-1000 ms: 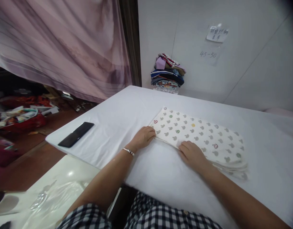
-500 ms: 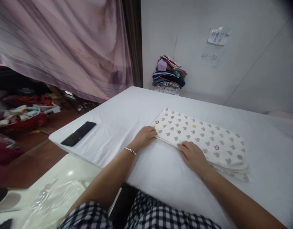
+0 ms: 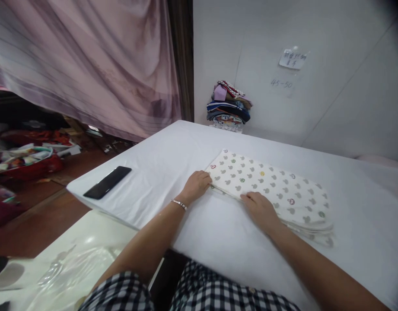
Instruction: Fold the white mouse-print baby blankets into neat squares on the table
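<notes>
A folded white cloth printed with small grey, red and green shapes [image 3: 273, 188] lies on the white-covered table [image 3: 173, 155]. My left hand [image 3: 196, 185], with a bracelet at the wrist, has its curled fingers gripping the cloth's near left corner. My right hand [image 3: 259, 209] rests on the cloth's near edge, fingers curled over and tucked under it. Both hands touch the cloth, and their fingertips are partly hidden by the fabric.
A black phone [image 3: 107, 182] lies near the table's left edge. A stack of folded clothes [image 3: 229, 106] stands at the far edge against the white wall. A pink curtain [image 3: 88, 65] hangs at left. Clear plastic [image 3: 65, 272] lies on a low white surface.
Both hands have stayed at the cloth's near edge; only the camera view has shifted slightly.
</notes>
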### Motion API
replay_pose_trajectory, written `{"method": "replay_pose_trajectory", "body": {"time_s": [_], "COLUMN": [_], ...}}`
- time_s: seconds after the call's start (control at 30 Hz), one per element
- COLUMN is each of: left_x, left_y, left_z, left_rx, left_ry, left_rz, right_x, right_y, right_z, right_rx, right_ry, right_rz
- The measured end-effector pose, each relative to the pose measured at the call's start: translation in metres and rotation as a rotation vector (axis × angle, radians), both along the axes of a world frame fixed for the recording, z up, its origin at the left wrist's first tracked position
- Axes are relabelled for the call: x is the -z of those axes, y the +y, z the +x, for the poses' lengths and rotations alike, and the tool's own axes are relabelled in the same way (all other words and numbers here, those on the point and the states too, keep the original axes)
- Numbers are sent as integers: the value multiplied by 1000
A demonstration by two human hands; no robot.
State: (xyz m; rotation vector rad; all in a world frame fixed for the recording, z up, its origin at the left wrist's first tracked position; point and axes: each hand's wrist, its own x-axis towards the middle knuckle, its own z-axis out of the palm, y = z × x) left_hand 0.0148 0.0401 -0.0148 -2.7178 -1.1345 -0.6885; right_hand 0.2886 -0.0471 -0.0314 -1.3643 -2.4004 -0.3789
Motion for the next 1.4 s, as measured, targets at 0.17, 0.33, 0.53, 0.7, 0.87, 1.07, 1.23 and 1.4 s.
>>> {"method": "replay_pose_trajectory", "body": {"time_s": [0.17, 0.33, 0.53, 0.7, 0.87, 1.07, 1.23, 1.4], "left_x": [1, 1, 3, 1, 9, 10, -6, -17], "left_y": [0, 3, 16, 16, 18, 21, 20, 35], "left_z": [-4, -11, -7, 0, 3, 7, 10, 10], "left_rx": [49, 112, 17, -135, -280, -477, -615, -675], "left_ry": [14, -89, -145, -157, -240, -230, -236, -196], "left_rz": [-62, -68, -162, -309, -332, -418, -603, -682], "right_x": [-2, -11, -17, -2, 7, -13, -31, -38], "right_y": [-5, -19, -63, -113, -117, -85, -66, -60], "right_z": [-4, 19, 103, 154, 162, 171, 184, 185], "right_rx": [-55, -82, 204, 484, 546, 863, 1013, 1007], "right_ry": [-16, 74, 138, 229, 639, 804, 629, 550], "right_rz": [-59, -122, -152, -228, -232, -273, -576, -667]}}
